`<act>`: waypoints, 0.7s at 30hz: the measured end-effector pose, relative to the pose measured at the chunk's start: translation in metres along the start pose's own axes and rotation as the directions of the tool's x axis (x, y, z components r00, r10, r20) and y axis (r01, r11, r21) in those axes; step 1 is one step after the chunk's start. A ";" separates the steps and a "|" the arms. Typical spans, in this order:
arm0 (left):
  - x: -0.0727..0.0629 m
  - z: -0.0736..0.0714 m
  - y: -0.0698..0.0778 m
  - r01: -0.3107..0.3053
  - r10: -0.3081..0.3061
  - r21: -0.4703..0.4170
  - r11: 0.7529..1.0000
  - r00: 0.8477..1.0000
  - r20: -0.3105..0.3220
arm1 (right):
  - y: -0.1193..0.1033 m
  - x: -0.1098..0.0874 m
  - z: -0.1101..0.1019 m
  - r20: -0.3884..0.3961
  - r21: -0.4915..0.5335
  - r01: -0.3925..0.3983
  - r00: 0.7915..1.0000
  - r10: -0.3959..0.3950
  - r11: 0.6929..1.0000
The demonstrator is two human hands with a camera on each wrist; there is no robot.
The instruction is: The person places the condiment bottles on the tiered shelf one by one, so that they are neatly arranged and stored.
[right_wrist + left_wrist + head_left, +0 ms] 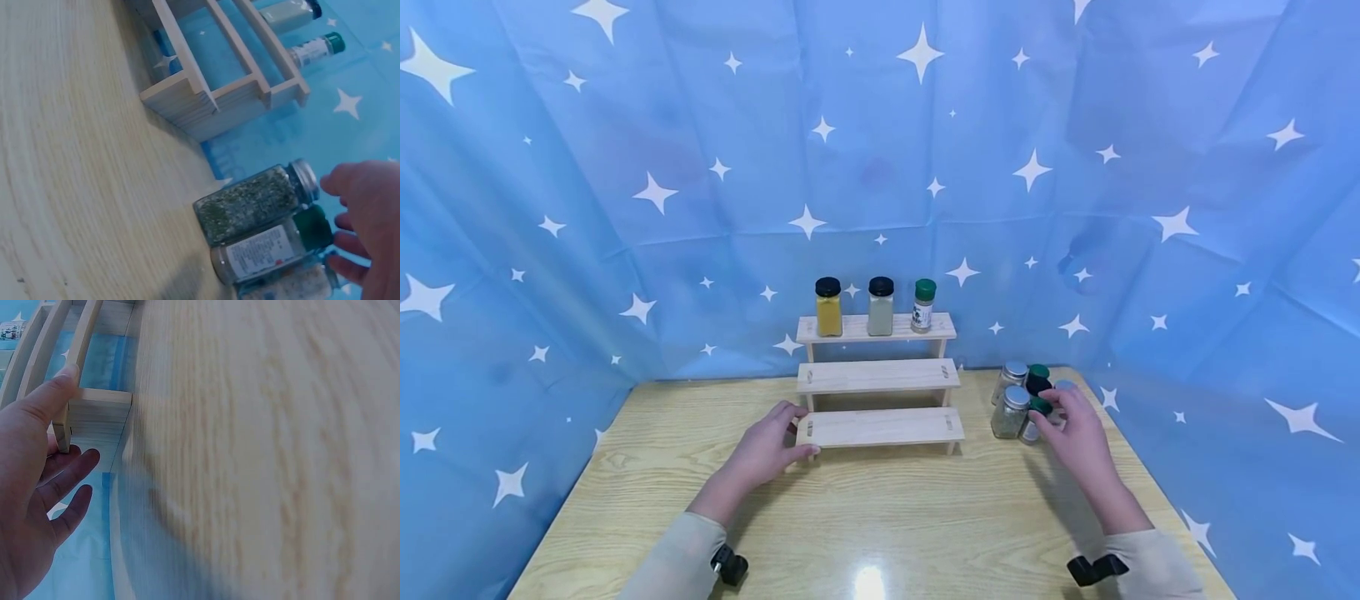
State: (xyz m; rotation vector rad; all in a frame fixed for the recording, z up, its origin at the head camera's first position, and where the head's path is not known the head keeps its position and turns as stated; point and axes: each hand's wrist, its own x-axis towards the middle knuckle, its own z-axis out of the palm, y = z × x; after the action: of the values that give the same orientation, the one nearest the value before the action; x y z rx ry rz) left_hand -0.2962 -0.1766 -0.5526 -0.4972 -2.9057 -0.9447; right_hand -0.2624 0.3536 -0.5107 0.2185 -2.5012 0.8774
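Note:
A three-tier wooden spice rack (880,427) stands on the table. My left hand (760,448) pinches the left end of its lowest shelf, thumb (53,394) on the front edge and fingers behind. Over a cluster of spice jars at the right is my right hand (1081,433), fingers parted around the caps. In the right wrist view its fingertips are near a green-capped jar (259,251) and a silver-capped jar of dried green herbs (250,203); contact is unclear. Part of the cluster is hidden by the hand.
On the top shelf stand a yellow jar with a black cap (829,318), a pale jar with a black cap (881,317) and a small green-capped jar (922,315). A blue star-patterned curtain (880,183) hangs behind and beside the wooden table (880,508).

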 end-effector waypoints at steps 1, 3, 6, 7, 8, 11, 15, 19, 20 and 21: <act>0.000 0.000 0.000 0.000 0.000 0.000 1.000 1.000 0.000 | 0.001 0.000 0.001 -0.010 -0.016 0.009 1.000 -0.009 1.000; 0.000 0.000 -0.001 0.001 -0.001 -0.002 1.000 1.000 0.000 | 0.002 -0.001 0.003 -0.028 -0.036 0.022 0.999 -0.023 0.999; 0.001 0.000 -0.001 0.001 -0.001 -0.005 1.000 1.000 -0.003 | 0.003 -0.001 0.005 -0.042 -0.060 0.026 0.999 -0.029 0.998; 0.001 0.000 -0.001 0.001 -0.001 -0.005 1.000 1.000 -0.004 | 0.003 -0.001 0.006 -0.044 -0.061 0.025 0.999 -0.028 0.998; 0.001 -0.001 -0.001 0.002 -0.002 -0.005 1.000 1.000 -0.005 | 0.003 -0.001 0.006 -0.045 -0.060 0.021 0.999 -0.024 0.998; 0.000 -0.001 0.000 0.008 -0.008 -0.005 1.000 1.000 -0.005 | 0.003 -0.002 0.007 -0.035 -0.066 0.007 0.999 -0.009 0.998; 0.000 -0.001 0.000 0.010 -0.010 -0.005 1.000 1.000 -0.001 | 0.003 -0.003 0.010 -0.021 -0.083 -0.017 1.000 0.015 0.996; 0.000 -0.001 0.001 0.004 -0.004 -0.004 1.000 1.000 -0.001 | 0.004 -0.003 0.012 -0.010 -0.102 -0.048 0.999 0.047 0.994; 0.000 -0.001 0.000 0.003 -0.003 -0.004 1.000 1.000 0.000 | 0.004 -0.004 0.013 -0.004 -0.104 -0.056 0.998 0.056 0.993; 0.000 -0.001 0.000 0.002 -0.002 -0.004 1.000 1.000 0.000 | 0.004 -0.004 0.013 0.002 -0.103 -0.065 0.998 0.066 0.993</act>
State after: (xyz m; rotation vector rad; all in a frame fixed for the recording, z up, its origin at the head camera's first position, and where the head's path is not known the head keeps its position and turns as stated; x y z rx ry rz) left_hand -0.2960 -0.1769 -0.5519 -0.4953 -2.9054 -0.9514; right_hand -0.2652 0.3483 -0.5239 0.1049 -2.5631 0.7715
